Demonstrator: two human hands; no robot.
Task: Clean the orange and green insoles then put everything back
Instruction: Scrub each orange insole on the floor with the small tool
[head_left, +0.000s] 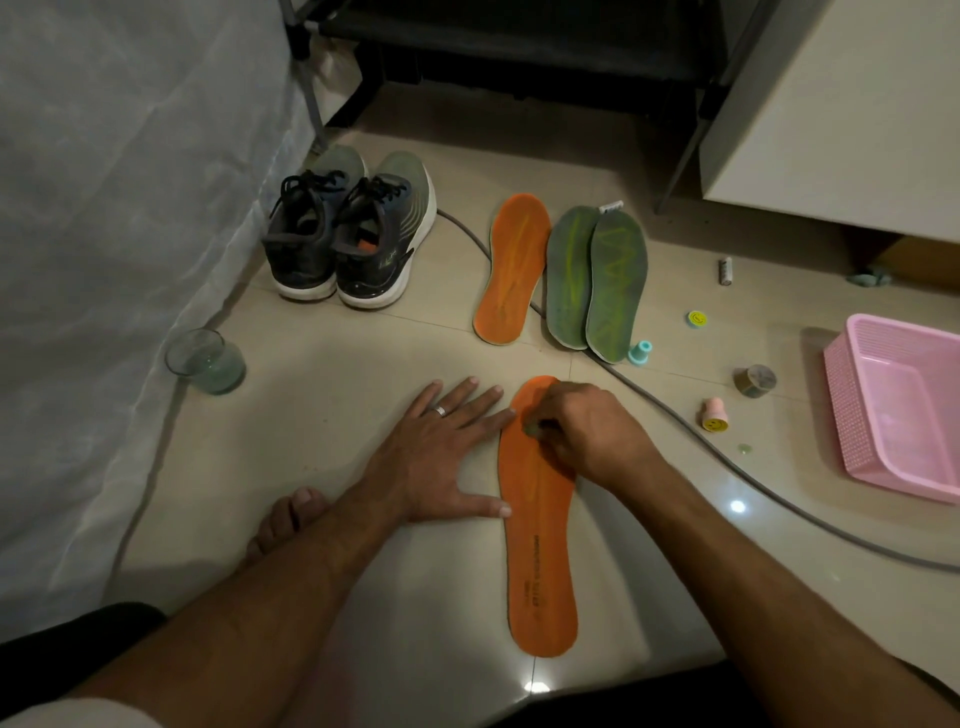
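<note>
Shoes (345, 236) left of insoles (566, 275), basket (896, 410) right.

A single head-worn camera looks forward and steeply down from above a person seated on the tiled floor (322, 374). Both forearms enter from the bottom edge, and the hands sit close, near the middle of the picture. The wide-angle lens (straight lines bow toward the edges) reaches to a dark rack (519, 52) at the top and a pink basket (893, 405) at the right.

Left hand (441, 457) lies flat, palm down, fingers spread, ring on one finger. Just beside it, right hand (587, 436) is curled, fingertips pinching something small. Both forearms extended forward.
</note>
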